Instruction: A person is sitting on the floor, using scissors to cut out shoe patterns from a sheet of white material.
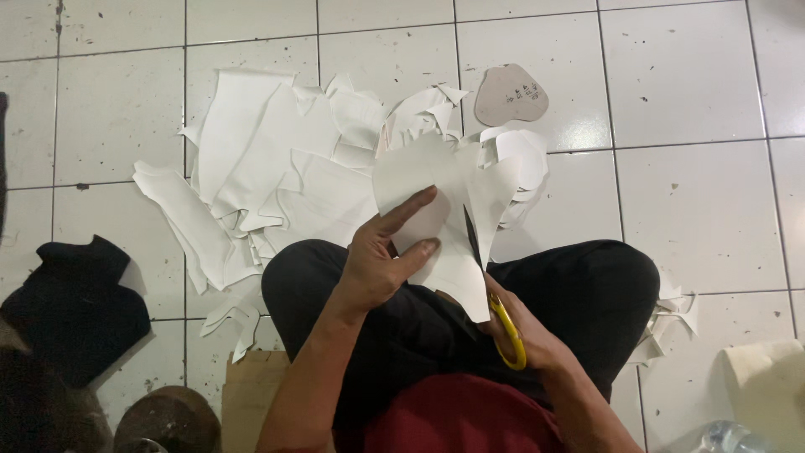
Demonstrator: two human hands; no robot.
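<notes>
Nearest the camera, a red shirt (465,415) fills the bottom edge, and above it the person's crossed legs in black trousers (587,285) rest on the floor.

The right hand (524,331) sits over the right knee, its grip closed through the yellow handles of a pair of scissors (495,294); the dark blades point up and away into a sheet of white material (453,210). The left hand (381,256) has its grip pinched on that same sheet: the thumb lies on the near face and the forefinger stretches along it, while the other fingers are hidden behind. The sheet stands held above the lap, between the two hands, with the blades entering it from its lower right edge.

To the left of the legs, a flat piece of brown cardboard (247,390) lies on the floor, and beside it a round dark object (168,419) whose kind I cannot tell. Further left is a bundle of black cloth (75,302). To the right of the right knee lie a few white scraps (671,323), and in the bottom right corner a cream roll (767,377) and a clear plastic bottle (729,438).

Beyond the knees, a wide heap of white offcuts (268,168) spreads over the white floor tiles (688,75). Past the heap, just beside its far right edge, lies a grey rounded pattern piece (510,95).
</notes>
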